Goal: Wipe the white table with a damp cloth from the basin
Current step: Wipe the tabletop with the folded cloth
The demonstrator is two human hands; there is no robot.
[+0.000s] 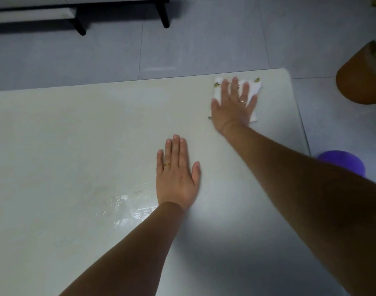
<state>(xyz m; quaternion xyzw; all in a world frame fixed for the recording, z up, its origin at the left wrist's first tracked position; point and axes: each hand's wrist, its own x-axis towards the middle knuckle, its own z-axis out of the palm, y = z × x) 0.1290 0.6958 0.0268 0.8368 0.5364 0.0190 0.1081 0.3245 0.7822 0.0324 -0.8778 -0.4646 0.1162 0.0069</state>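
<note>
A white counter [76,146] fills most of the frame, its far edge running across the upper half and its rounded corner sitting at the upper right. The person's right hand [233,105] lies flat near that corner with its fingers straight and spread, pressing down on a white cloth [255,87]. The cloth shows between and around the fingers, with small yellow-green marks at its far edge. It lies flat on the counter, just inside the far edge and the right edge. A thin ring [243,101] sits on one finger of this hand.

The left hand [177,176] rests palm down on the bare counter at the centre of the frame, fingers straight and close together, thumb out to the side, holding nothing. It also wears a ring [167,164]. Just left of its wrist a wet patch [127,208] glistens on the surface.

At the right edge of the frame, beyond the counter and partly hidden by the right forearm, part of a purple basin [343,160] shows on the floor [204,43]. Its inside cannot be seen from here. Higher up on the right stands a round brown vessel [358,82]. Something greyish shows at its top, but it is too blurred to say whether that lies inside it.

The floor is grey tile. At the upper left a pale bench [33,16] stands on black legs, well apart from the counter.
</note>
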